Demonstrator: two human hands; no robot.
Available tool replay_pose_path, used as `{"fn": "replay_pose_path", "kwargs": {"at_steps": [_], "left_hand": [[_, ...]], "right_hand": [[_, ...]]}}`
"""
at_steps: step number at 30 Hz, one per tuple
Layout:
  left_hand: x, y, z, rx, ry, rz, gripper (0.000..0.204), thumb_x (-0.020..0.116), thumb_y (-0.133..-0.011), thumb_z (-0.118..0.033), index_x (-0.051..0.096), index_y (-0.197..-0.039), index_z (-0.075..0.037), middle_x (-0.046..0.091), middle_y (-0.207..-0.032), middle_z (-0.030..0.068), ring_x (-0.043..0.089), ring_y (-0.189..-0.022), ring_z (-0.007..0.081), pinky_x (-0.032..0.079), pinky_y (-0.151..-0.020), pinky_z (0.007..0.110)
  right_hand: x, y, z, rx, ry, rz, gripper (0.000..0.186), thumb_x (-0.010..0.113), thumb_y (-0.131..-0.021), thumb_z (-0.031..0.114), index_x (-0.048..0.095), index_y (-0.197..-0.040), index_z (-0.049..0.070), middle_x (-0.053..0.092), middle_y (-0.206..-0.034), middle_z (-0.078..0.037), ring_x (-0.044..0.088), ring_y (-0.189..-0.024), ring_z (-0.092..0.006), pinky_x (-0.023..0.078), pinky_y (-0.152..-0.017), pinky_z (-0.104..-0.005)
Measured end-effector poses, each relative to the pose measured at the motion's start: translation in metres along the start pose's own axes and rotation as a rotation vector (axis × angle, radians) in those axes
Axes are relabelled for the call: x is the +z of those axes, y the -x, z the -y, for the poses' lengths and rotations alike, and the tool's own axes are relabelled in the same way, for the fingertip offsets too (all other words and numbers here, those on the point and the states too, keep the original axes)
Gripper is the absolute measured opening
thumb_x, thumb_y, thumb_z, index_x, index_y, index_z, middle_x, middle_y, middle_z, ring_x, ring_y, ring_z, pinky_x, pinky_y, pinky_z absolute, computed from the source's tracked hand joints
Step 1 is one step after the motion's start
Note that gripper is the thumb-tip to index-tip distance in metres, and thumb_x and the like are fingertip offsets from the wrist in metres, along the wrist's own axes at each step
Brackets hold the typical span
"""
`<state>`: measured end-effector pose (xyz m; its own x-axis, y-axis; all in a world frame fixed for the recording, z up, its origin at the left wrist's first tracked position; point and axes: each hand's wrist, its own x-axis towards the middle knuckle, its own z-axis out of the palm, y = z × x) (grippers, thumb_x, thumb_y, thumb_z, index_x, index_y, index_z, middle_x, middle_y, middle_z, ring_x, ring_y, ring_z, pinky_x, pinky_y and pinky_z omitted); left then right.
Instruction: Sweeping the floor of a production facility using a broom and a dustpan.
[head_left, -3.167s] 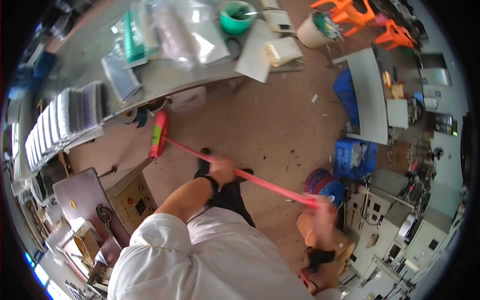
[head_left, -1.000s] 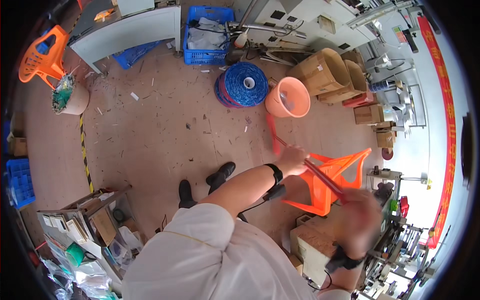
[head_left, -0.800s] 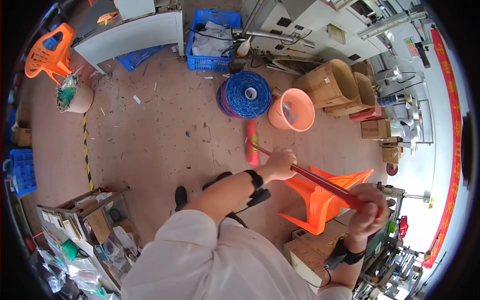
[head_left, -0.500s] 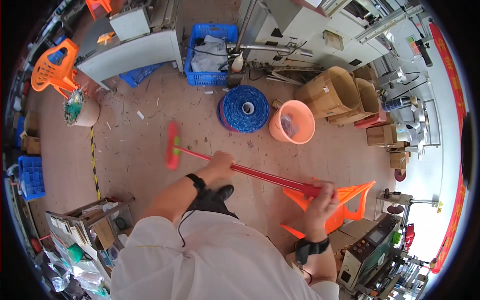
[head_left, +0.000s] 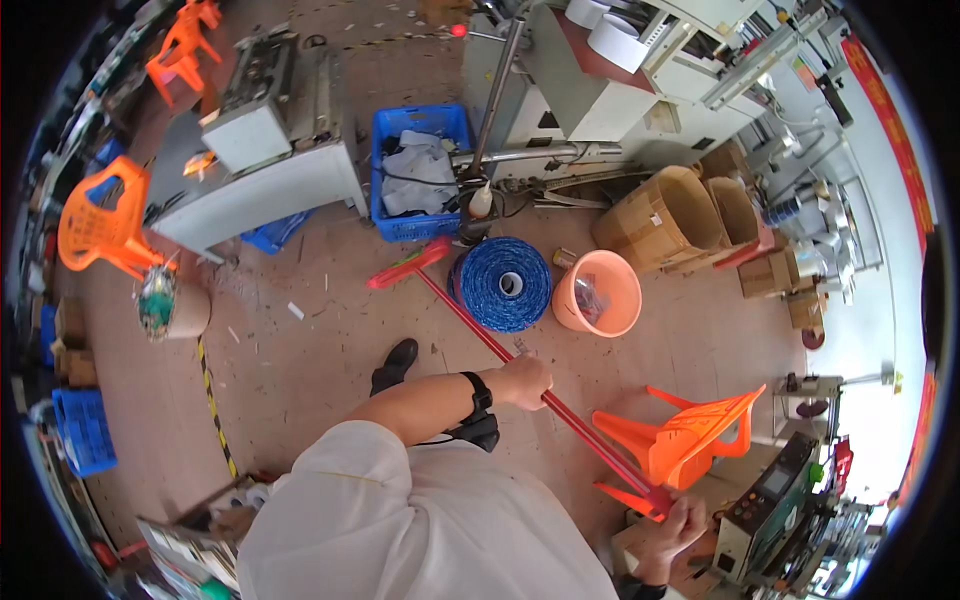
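Observation:
My left hand [head_left: 525, 380] is closed round the middle of a red broom pole [head_left: 590, 440], and my right hand [head_left: 680, 525] grips its upper end at the lower right. The red broom head [head_left: 408, 263] rests on the littered floor, left of a large blue spool of twine [head_left: 492, 305] and just below a blue crate [head_left: 390, 220] of pale crumpled material. A pink bucket [head_left: 620, 305] stands right of the spool. An orange chair [head_left: 685, 445] lies tipped beside the pole near my right hand. My black shoe [head_left: 395, 362] shows below the broom head.
At left are an upright orange chair [head_left: 100, 225], a tall bin of scrap [head_left: 185, 310], a grey bench [head_left: 270, 205] and yellow-black floor tape [head_left: 215, 410]. Cardboard boxes [head_left: 645, 225] and machinery [head_left: 760, 500] line the right; a cluttered rack [head_left: 165, 540] is at lower left.
The broom head has moved from left of the spool up toward the crate, with the pole now steeper. My right hand is lower, my left further right; the surroundings sit lower in view.

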<state>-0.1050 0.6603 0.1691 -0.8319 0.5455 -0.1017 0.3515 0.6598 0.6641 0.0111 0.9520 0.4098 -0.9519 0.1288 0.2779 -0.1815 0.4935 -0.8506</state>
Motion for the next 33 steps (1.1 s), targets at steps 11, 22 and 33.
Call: {"fn": "replay_pose_path", "kwargs": {"at_steps": [11, 22, 33], "left_hand": [[-0.009, 0.069, 0.137, 0.293, -0.333, 0.356, 0.018, 0.065, -0.073, -0.025, 0.075, -0.077, -0.011, 0.068, -0.077, 0.0075, 0.062, -0.091, 0.0255, 0.034, -0.100, 0.053], [0.040, 0.157, 0.165, 0.268, -0.450, 0.456, 0.025, 0.053, -0.088, -0.021, 0.075, -0.082, -0.010, 0.067, -0.087, 0.0069, 0.059, -0.100, 0.0254, 0.024, -0.111, 0.060], [0.066, 0.227, 0.221, 0.340, -0.567, 0.503, 0.024, 0.052, -0.087, -0.017, 0.074, -0.083, -0.008, 0.066, -0.084, 0.0074, 0.059, -0.099, 0.0248, 0.022, -0.113, 0.060]], "right_hand": [[0.175, 0.184, 0.022, 0.578, -0.216, -0.085, 0.040, 0.060, -0.097, 0.035, 0.065, -0.105, -0.005, 0.069, -0.107, -0.020, 0.068, -0.069, -0.0204, 0.057, -0.063, -0.0350], [0.230, 0.277, 0.028, 1.019, -0.083, 0.285, 0.040, 0.070, -0.090, 0.022, 0.059, -0.122, 0.000, 0.071, -0.094, -0.013, 0.068, -0.076, -0.0164, 0.055, -0.070, -0.0300], [0.336, 0.408, 0.018, 1.036, 0.062, 0.437, 0.050, 0.069, -0.084, 0.020, 0.056, -0.131, 0.011, 0.067, -0.090, -0.022, 0.068, -0.083, -0.0376, 0.054, -0.073, -0.0435]]}}
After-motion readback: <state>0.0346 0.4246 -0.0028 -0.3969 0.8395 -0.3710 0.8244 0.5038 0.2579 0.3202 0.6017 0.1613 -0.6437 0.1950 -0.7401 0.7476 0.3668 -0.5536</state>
